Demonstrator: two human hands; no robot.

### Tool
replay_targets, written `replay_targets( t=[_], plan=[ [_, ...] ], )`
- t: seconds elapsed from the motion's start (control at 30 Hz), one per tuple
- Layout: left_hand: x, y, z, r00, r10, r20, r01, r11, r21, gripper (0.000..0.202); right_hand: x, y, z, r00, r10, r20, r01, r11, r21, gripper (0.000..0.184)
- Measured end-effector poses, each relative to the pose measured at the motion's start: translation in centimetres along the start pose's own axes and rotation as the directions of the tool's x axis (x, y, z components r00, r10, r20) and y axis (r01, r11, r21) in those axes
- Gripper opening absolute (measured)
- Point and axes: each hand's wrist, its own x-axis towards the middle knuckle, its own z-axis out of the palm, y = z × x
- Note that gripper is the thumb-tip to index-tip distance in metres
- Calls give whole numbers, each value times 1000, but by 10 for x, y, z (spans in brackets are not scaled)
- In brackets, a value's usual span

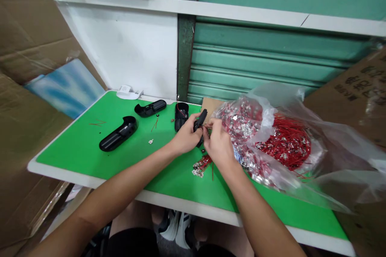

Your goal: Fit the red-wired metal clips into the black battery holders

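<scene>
My left hand (187, 135) is closed around a black plastic shell (200, 120), which it holds tilted above the table. Close against that shell, the fingertips of my right hand (219, 141) are pinched together on what looks like a thin red wire (206, 125); its ends are hidden. Behind my left hand lies another black shell (181, 115) with a red wire rising from it. Just below my hands is a small bunch of red wires with metal contacts (201, 166).
Two curved black shells (119, 134) lie on the left of the green tabletop (75, 140). Near them are a small metal piece (150, 141) and loose wires (155, 123). A clear plastic bag (289, 140) full of red-wired contacts fills the right side. Cardboard stands at both sides.
</scene>
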Motion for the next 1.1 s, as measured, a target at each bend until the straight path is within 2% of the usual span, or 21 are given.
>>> replay_targets(
  t=[0.13, 0.4, 0.57, 0.73, 0.9, 1.03, 1.1],
  plan=[
    [0, -2, 0, 1000, 17, 7, -17, 999, 29, 58, 1, 1, -1, 999, -26, -18, 26, 1000, -3, 11],
    [-1, 1, -3, 998, -52, 22, 50, 997, 54, 55, 2, 0, -5, 994, -109, -12, 109, 994, -5, 10],
    [0, -4, -5, 994, 63, 89, -70, 994, 81, 56, 1, 0, -3, 994, -112, 5, 112, 993, -21, 12],
    [-1, -14, -3, 977, 203, 63, -212, 952, 220, 60, 1, 0, -3, 998, -40, 45, 40, 999, -3, 15],
    [-3, -20, 0, 966, 245, 86, -259, 906, 333, 60, 1, -1, -7, 992, -33, 121, 33, 999, 3, 21],
    [1, -15, -2, 960, 256, 116, -276, 932, 234, 59, 3, -1, -11, 993, -10, 114, 6, 1000, 30, 25],
    [3, -9, -5, 975, 193, 114, -207, 970, 127, 56, 6, -2, -14, 997, 26, 73, -34, 994, 108, 31]
  ],
)
